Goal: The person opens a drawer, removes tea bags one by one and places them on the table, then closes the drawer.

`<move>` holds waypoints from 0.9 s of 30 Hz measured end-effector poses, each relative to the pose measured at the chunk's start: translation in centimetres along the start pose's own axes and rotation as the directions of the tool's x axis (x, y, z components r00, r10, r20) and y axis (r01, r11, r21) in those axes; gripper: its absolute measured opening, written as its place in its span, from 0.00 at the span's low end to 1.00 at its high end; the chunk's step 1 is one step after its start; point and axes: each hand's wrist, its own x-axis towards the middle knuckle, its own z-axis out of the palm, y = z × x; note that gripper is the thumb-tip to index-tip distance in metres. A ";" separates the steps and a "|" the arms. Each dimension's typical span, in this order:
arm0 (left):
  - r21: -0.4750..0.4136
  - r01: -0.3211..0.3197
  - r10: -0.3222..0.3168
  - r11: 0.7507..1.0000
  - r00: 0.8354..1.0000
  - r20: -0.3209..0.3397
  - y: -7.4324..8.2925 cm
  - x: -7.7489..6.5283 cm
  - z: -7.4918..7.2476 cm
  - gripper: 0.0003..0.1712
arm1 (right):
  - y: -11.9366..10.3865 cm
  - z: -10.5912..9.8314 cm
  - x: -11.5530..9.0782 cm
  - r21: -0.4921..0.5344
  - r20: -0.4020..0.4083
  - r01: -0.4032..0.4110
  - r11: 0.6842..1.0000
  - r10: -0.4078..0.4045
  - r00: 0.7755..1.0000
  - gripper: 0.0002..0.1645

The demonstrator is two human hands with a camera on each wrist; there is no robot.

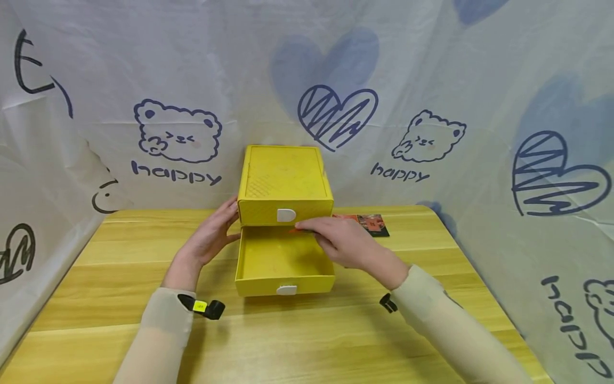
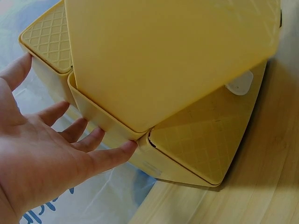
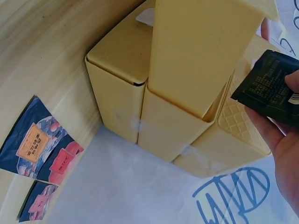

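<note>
A yellow chest of drawers point(image 1: 287, 173) stands on the table, its middle drawer point(image 1: 259, 287) pulled out toward me. My left hand point(image 1: 211, 234) steadies the chest's left side; in the left wrist view its spread fingertips touch the yellow walls. Over the open drawer, my right hand point(image 1: 347, 242) pinches a small dark green packet point(image 3: 266, 88) between thumb and fingers. Printed lettering shows on that packet in the right wrist view. What I see of the drawer's floor is bare yellow, and its right part is hidden behind my right hand.
To the right of the chest, several dark packets with red and orange labels point(image 3: 32, 144) lie on the wooden table point(image 1: 307, 336). A white cloth point(image 1: 192, 64) with blue hearts and bears hangs close behind. White tabs point(image 1: 286, 215) stick out from the drawer fronts.
</note>
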 end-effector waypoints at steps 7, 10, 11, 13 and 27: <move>-0.001 0.000 0.000 1.000 1.000 -0.001 0.0 0.0 0.0 0.32 | 0.4 -0.5 -0.9 -0.023 -0.115 0.020 1.000 -0.023 0.993 0.21; -0.001 0.001 -0.001 1.000 1.000 -0.005 0.0 -0.1 0.0 0.32 | 0.5 -0.6 -1.4 -0.031 -0.162 0.023 0.999 -0.028 0.986 0.22; -0.002 0.001 -0.001 1.000 1.000 -0.004 0.0 -0.1 0.0 0.32 | 0.5 -0.7 -1.6 -0.033 -0.180 0.025 0.999 -0.031 0.983 0.22; -0.002 0.004 -0.004 1.000 1.000 -0.004 0.0 -0.1 0.0 0.32 | 0.6 -0.8 -2.0 -0.035 -0.222 0.030 0.999 -0.037 0.974 0.22; 0.002 0.000 0.000 1.000 1.000 0.013 -0.1 0.0 -0.2 0.32 | 1.9 -1.1 -4.6 -0.020 -0.402 0.054 0.998 -0.058 0.914 0.22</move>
